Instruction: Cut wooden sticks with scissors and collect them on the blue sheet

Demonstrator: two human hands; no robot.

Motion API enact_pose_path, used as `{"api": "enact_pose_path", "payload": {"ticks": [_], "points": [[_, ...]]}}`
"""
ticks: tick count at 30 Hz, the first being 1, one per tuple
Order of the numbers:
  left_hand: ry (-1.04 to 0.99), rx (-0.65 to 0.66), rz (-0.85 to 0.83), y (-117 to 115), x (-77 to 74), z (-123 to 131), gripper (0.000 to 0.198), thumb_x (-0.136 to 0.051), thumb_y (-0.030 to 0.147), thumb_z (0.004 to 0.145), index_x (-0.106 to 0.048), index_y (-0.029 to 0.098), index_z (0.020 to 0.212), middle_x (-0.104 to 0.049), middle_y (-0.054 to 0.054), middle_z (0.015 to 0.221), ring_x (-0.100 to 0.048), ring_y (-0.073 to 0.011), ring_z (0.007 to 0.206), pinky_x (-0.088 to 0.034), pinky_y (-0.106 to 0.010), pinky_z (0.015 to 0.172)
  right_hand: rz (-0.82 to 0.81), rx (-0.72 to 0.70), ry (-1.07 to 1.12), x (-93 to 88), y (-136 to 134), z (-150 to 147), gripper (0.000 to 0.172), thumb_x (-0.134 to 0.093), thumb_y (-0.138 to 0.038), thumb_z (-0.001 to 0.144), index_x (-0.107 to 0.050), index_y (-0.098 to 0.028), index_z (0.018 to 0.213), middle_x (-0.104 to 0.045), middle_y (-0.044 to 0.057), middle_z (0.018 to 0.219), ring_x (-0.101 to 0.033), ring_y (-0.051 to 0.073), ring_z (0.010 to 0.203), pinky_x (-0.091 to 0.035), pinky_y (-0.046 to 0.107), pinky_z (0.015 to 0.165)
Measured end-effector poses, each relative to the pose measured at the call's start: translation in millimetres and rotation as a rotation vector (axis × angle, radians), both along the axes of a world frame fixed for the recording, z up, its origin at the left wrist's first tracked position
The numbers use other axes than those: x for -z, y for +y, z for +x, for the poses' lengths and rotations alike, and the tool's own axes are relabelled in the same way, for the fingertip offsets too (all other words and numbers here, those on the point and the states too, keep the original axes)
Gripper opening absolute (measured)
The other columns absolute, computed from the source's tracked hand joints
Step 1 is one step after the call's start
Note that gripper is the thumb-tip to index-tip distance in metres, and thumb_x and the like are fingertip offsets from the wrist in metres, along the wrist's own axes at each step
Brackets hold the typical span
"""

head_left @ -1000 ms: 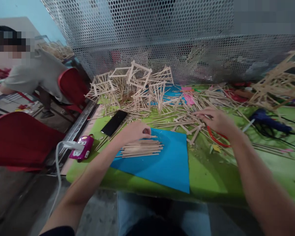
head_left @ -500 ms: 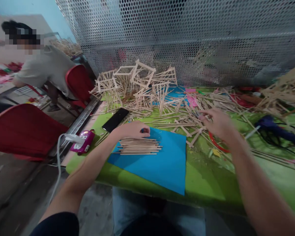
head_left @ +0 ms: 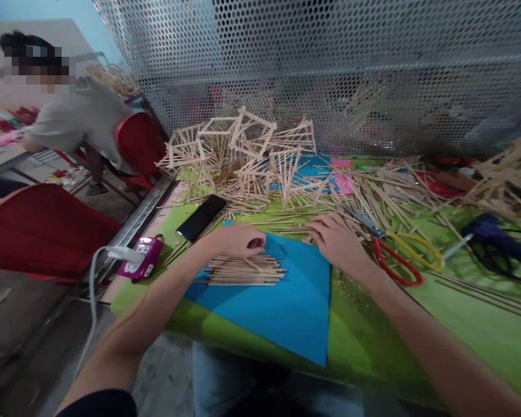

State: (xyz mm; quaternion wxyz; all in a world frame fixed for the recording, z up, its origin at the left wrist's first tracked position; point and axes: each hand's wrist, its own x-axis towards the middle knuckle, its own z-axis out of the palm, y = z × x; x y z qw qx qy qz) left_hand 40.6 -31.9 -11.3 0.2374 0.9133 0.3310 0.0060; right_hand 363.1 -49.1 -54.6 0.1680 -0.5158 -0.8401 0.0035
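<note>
On the blue sheet (head_left: 304, 313) lies a row of thin wooden sticks (head_left: 243, 272), side by side. My left hand (head_left: 237, 238) rests just above the far edge of this row. Its fingers are curled toward the thumb, and whatever they pinch, if anything, is hidden. My right hand (head_left: 336, 240) reaches to the sheet's far right corner, fingers extended and touching loose wooden sticks (head_left: 286, 223) there. To the right of that hand lie scissors (head_left: 375, 229) with one red and one yellow handle loop.
Stick frames (head_left: 252, 136) are heaped at the back against a perforated metal panel (head_left: 286, 58). A black phone (head_left: 202, 217) and a purple power socket (head_left: 142, 259) lie left. A glue gun (head_left: 495, 234) with cable is right. Another person (head_left: 82, 110) sits beyond red chairs (head_left: 39, 231).
My right hand has moved left and nearer, away from the scissors, which now show more fully. My left hand stays curled at the row of sticks. The view has shifted slightly.
</note>
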Motion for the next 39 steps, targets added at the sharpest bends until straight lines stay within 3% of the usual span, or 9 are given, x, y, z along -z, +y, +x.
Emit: {"api": "enact_pose_path", "payload": {"ticks": [12,16,20,23,26,28,31,33,39], "points": [[0.033,-0.164,0.101,3,-6.3,3,0.034,-0.054,0.048,0.102,-0.076,0.022,0.110,-0.077,-0.006,0.101,-0.068,-0.0207,0.088,-0.041,-0.027,0.071,0.100,-0.038,0.321,-20.2,-6,1,0.024,-0.053,-0.035,0.104,-0.075,-0.026,0.107,-0.073,0.010,0.106,-0.067,0.029,0.103,-0.054,0.048,0.094],[-0.355,-0.213,0.055,-7,-10.4,18,0.048,-0.053,0.054,0.104,-0.067,0.022,0.138,-0.071,-0.010,0.135,-0.068,-0.0227,0.111,-0.051,-0.029,0.088,0.115,-0.083,0.425,-37.1,-26,-10,0.022,-0.057,-0.035,0.103,-0.077,-0.028,0.108,-0.077,0.008,0.108,-0.070,0.029,0.104,-0.055,0.047,0.095],[-0.746,-0.217,-0.024,-23,-8.8,38,0.042,-0.054,0.052,0.105,-0.077,0.020,0.118,-0.074,-0.011,0.131,-0.063,-0.0260,0.130,-0.048,-0.037,0.110,0.081,-0.127,0.470,-47.7,-46,-32,0.022,-0.057,-0.038,0.103,-0.079,-0.032,0.105,-0.078,0.007,0.104,-0.072,0.029,0.100,-0.058,0.047,0.090],[-0.902,-0.290,-0.112,-32,-7.3,45,0.041,-0.054,0.053,0.105,-0.078,0.019,0.105,-0.078,-0.010,0.115,-0.069,-0.0244,0.118,-0.051,-0.036,0.105,0.029,-0.187,0.430,-56.1,-55,-37,0.023,-0.058,-0.041,0.102,-0.079,-0.034,0.103,-0.080,0.005,0.101,-0.074,0.029,0.098,-0.059,0.048,0.090],[-1.023,-0.342,-0.215,-36,-8.4,44,0.043,-0.053,0.054,0.105,-0.075,0.017,0.098,-0.078,-0.008,0.095,-0.072,-0.0188,0.091,-0.055,-0.031,0.089,-0.079,-0.142,0.265,-61.0,-52,-5,0.027,-0.058,-0.049,0.101,-0.078,-0.032,0.108,-0.080,0.005,0.110,-0.074,0.029,0.099,-0.059,0.046,0.088],[-1.077,-0.328,-0.307,-37,-8.8,42,0.044,-0.056,0.056,0.103,-0.072,0.016,0.095,-0.074,-0.006,0.080,-0.069,-0.0154,0.074,-0.055,-0.028,0.075,-0.146,0.052,0.132,-56.3,-44,38,0.035,-0.054,-0.053,0.101,-0.076,-0.029,0.114,-0.079,0.007,0.118,-0.075,0.028,0.090,-0.059,0.041,0.078],[-1.090,-0.331,-0.433,-39,-7.4,40,0.043,-0.057,0.057,0.102,-0.070,0.016,0.095,-0.064,0.000,0.062,-0.057,-0.0101,0.051,-0.046,-0.023,0.053,-0.133,0.316,-0.144,-35.3,-35,111,0.053,-0.054,-0.059,0.096,-0.070,-0.016,0.123,-0.074,0.021,0.121,-0.071,0.039,0.106,-0.055,0.049,0.091],[-1.061,-0.359,-0.468,-41,-6.3,40,0.044,-0.056,0.057,0.102,-0.070,0.016,0.095,-0.056,0.004,0.055,-0.047,-0.0073,0.040,-0.036,-0.021,0.043,-0.215,0.323,-0.230,-18.4,-33,146,0.061,-0.055,-0.064,0.092,-0.068,-0.011,0.119,-0.073,0.025,0.115,-0.069,0.042,0.107,-0.053,0.053,0.095],[-1.010,-0.378,-0.478,-45,-6.9,44,0.046,-0.056,0.056,0.101,-0.073,0.014,0.097,-0.052,0.006,0.051,-0.039,-0.0044,0.033,-0.028,-0.019,0.037,-0.270,0.292,-0.138,-2.5,-40,160,0.056,-0.059,-0.067,0.088,-0.066,-0.016,0.108,-0.073,0.022,0.111,-0.069,0.039,0.104,-0.052,0.048,0.094]]}}
